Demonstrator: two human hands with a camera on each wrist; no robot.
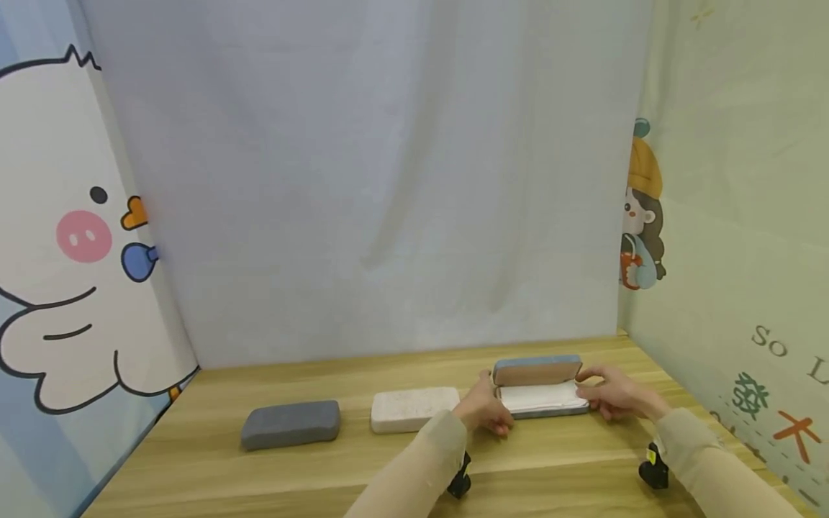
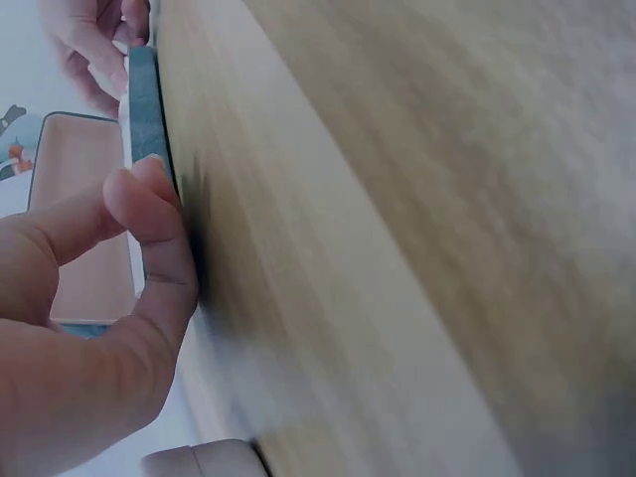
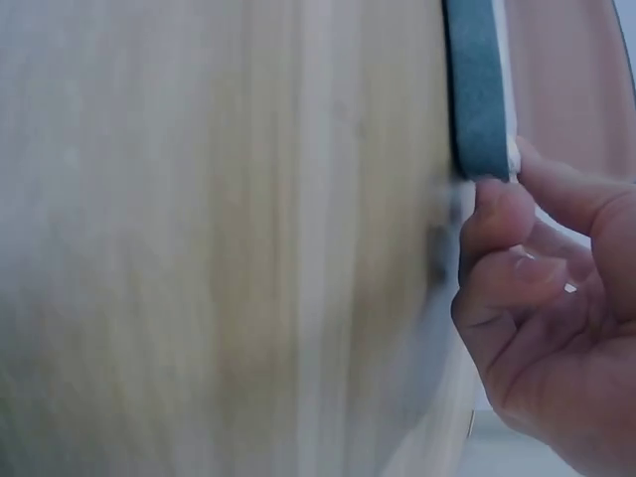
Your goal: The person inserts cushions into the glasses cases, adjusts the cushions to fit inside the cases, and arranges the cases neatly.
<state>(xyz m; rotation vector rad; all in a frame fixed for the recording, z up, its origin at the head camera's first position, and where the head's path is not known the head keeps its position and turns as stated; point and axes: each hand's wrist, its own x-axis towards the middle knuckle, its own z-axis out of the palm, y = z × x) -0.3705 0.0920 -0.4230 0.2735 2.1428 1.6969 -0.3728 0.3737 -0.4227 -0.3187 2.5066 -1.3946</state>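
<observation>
A blue glasses case (image 1: 537, 414) lies on the table with its lid (image 1: 536, 361) raised, showing a pinkish lining (image 2: 84, 189). Inside the base is a folded white cloth (image 1: 537, 396). At the case's left end my left hand (image 1: 482, 409) grips its side, with curled fingers near the front corner in the left wrist view. My right hand (image 1: 615, 394) pinches the right end; its thumb (image 3: 566, 194) lies at the inner rim by the cloth and its fingers stay outside. The cloth's far part is hidden under the lid's shadow.
To the left of my left hand lies a cream glasses case (image 1: 414, 410), closed. Farther left is a closed dark grey case (image 1: 291, 423). A pale curtain (image 1: 388, 180) hangs behind the wooden table (image 1: 311, 482), and a printed cloth (image 1: 745, 252) borders the right side.
</observation>
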